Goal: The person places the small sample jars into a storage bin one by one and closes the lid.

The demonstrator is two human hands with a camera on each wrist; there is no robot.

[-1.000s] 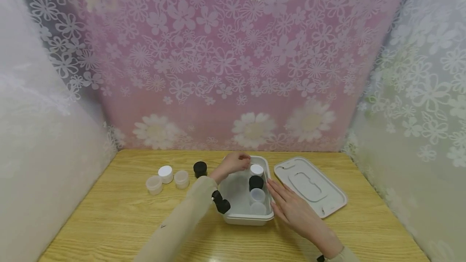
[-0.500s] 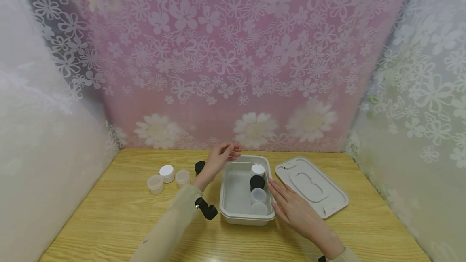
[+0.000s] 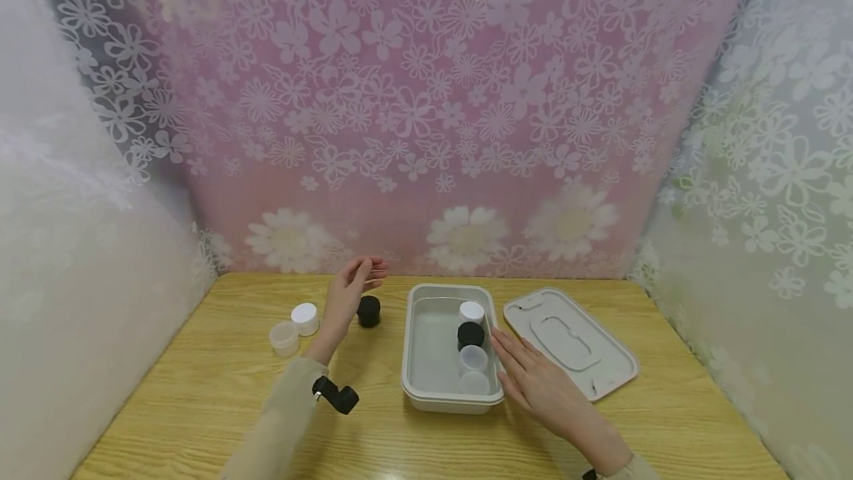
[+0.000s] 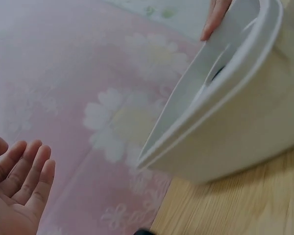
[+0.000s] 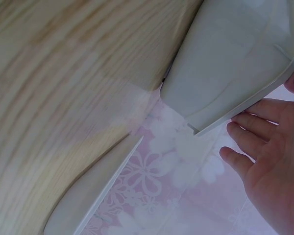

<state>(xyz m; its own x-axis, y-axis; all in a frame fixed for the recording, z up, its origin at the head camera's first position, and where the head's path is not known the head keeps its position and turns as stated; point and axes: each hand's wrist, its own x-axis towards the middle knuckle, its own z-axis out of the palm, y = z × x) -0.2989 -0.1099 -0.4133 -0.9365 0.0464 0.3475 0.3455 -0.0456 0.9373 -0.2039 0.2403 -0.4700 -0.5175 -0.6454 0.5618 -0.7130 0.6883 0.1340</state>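
My left hand [image 3: 348, 296] hovers above the table left of the white plastic bin [image 3: 452, 404], fingers loose and holding nothing. Below it, a small black jar [image 3: 369, 312] stands on the table; a white jar [image 3: 304, 318] and a translucent jar [image 3: 284, 338] stand left of the forearm. Another translucent jar is hidden behind that arm. My right hand [image 3: 533, 380] rests with fairly straight fingers at the bin's right rim; the right wrist view shows its fingertips [image 5: 237, 117] at the rim. Along that wall inside stand a white jar [image 3: 472, 311], a black jar [image 3: 470, 335] and two translucent jars [image 3: 473, 359].
A white lid [image 3: 571, 343] lies on the wooden table [image 3: 360, 435] to the right of the bin, behind the right hand. Flowered cloth [image 3: 413, 132] hangs at the table's back edge, with pale screens on both sides. A small black camera [image 3: 336, 395] is strapped to the left wrist.
My left hand has moved left, from over the bin to above the black jar, uncovering the bin's inside. A translucent jar is now behind the arm. The right hand has stayed at the rim.
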